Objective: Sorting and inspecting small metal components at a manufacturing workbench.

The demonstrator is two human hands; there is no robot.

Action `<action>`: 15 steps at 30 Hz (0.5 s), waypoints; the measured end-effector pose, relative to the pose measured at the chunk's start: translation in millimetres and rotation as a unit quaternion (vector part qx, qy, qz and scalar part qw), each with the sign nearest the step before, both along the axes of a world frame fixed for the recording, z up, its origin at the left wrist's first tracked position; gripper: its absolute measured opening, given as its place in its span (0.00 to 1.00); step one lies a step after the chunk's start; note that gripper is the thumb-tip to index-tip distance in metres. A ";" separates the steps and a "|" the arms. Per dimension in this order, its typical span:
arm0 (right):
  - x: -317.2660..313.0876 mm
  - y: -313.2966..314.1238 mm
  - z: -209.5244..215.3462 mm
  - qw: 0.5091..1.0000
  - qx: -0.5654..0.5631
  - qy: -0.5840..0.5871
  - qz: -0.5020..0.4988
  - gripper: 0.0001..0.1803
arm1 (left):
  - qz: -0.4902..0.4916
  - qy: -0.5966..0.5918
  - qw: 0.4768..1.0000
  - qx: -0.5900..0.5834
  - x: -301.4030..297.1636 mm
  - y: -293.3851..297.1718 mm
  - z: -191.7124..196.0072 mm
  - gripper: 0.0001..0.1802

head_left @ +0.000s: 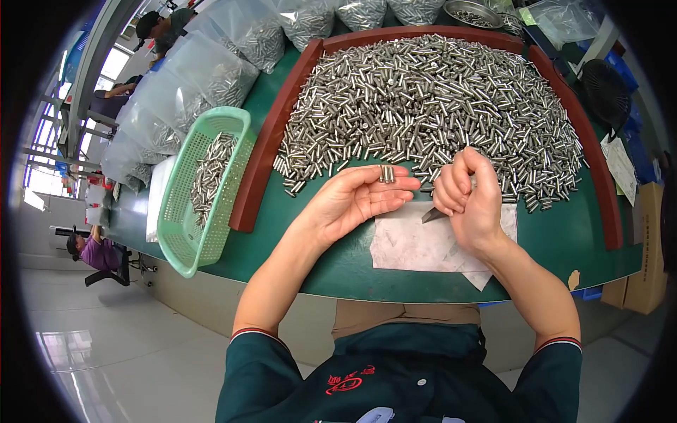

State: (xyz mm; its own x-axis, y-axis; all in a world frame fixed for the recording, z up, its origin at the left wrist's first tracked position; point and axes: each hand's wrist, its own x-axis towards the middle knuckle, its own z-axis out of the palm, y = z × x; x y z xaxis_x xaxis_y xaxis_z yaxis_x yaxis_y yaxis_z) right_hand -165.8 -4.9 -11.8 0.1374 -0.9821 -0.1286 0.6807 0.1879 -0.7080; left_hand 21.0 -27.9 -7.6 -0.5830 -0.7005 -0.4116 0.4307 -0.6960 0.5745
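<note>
My left hand [344, 206] is turned palm up, its fingers stretched to the right. A few short metal pins [386, 174] lie side by side on those fingers, close to the thumb tip. To its right, my right hand [474, 201] is curled closed with the thumb up. From beneath its fingers sticks the dark pointed end of a tool [431, 215]; the rest is hidden in the fist. Both hands are above the near edge of a large heap of shiny metal pins [430, 99]. A stained whitish cloth [405, 243] lies on the table under them.
Red-brown rails [271, 144] border the heap on the green table [324, 271]. At left stands a green perforated basket [166, 211] with pins inside. Clear bags of pins [226, 74] line the back and left. A black fan [605, 92] is at right. Other people sit farther left.
</note>
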 end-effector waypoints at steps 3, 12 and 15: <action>1.1 1.0 0.5 1.000 0.001 0.002 0.001 0.22 | -0.004 0.005 1.000 -0.001 1.7 0.8 -0.5 0.18; 2.6 4.0 -1.2 0.999 -0.035 0.003 -0.001 0.21 | -0.015 -0.335 0.872 -0.357 -10.0 18.2 7.5 0.08; 2.7 7.0 -1.8 0.998 -0.058 0.004 0.003 0.21 | 0.010 -0.489 0.515 -0.704 -16.7 24.5 -1.9 0.08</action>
